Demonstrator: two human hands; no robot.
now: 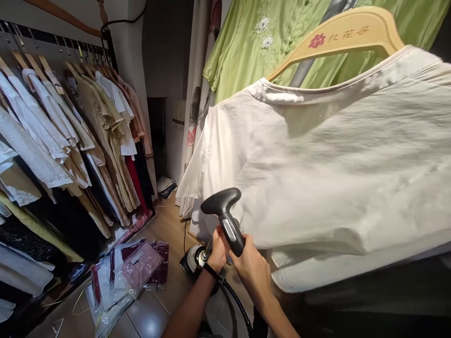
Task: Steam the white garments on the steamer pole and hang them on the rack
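Clothes on hangers crowd a rack along the left wall, above a floor where clear plastic bags lie in a loose heap, holding folded pink, white and dark maroon garments. A pale blouse hangs on a yellow hanger, with a green top behind it. The right hand is wrapped around the handle of a black steamer, its head in front of the blouse's lower left part; contact is unclear. The left hand curls beside the handle; I cannot tell what it grasps, if anything.
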